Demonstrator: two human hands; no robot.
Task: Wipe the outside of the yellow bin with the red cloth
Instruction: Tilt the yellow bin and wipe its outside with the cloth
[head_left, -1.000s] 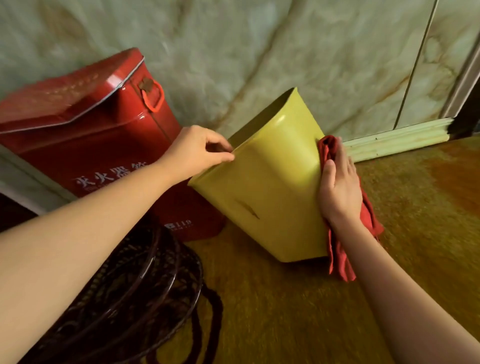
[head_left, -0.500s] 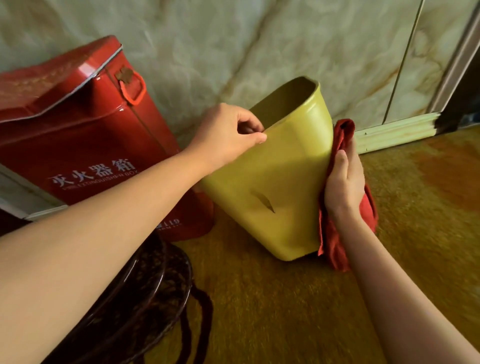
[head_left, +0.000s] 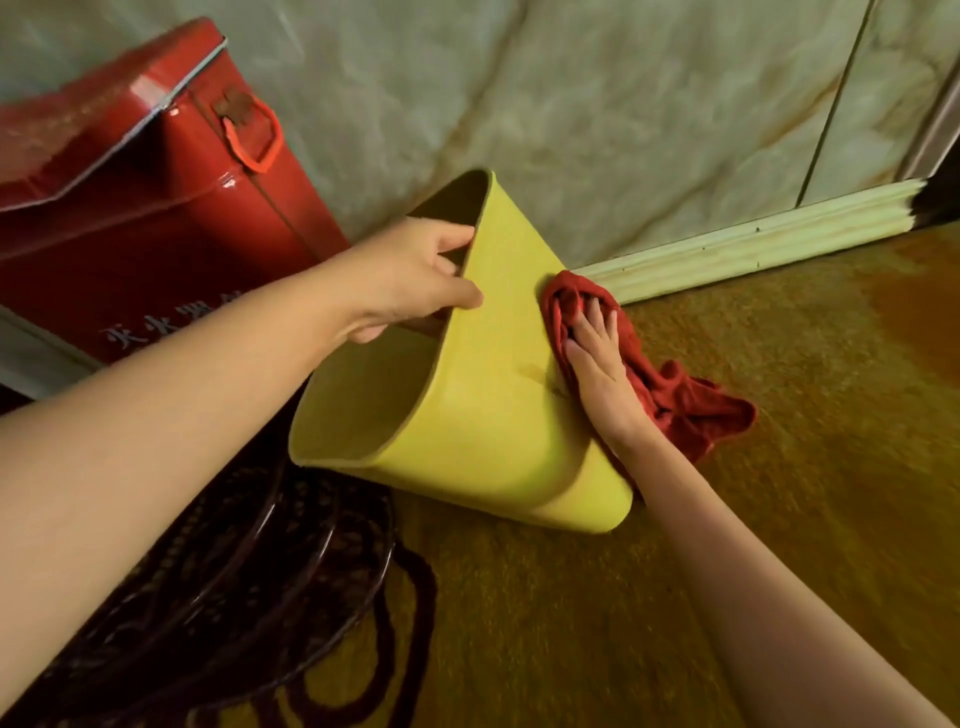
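Observation:
The yellow bin (head_left: 493, 415) is tipped over towards me and to the left, its mouth facing left and its base resting on the floor. My left hand (head_left: 410, 283) grips the upper rim, thumb outside and fingers inside. My right hand (head_left: 597, 358) presses the red cloth (head_left: 670, 384) flat against the bin's right outer wall. Part of the cloth hangs loose to the right of my wrist.
A red metal box (head_left: 156, 208) with white characters and a red handle stands at the left against the marble wall. A dark woven basket (head_left: 218, 582) sits at the lower left. A pale skirting board (head_left: 753, 239) runs along the wall behind. The floor is yellow-brown.
The bin has tipped further, its mouth turning left and towards me. My left hand has shifted its grip along the rim. My right hand and the cloth stay on the bin's right wall.

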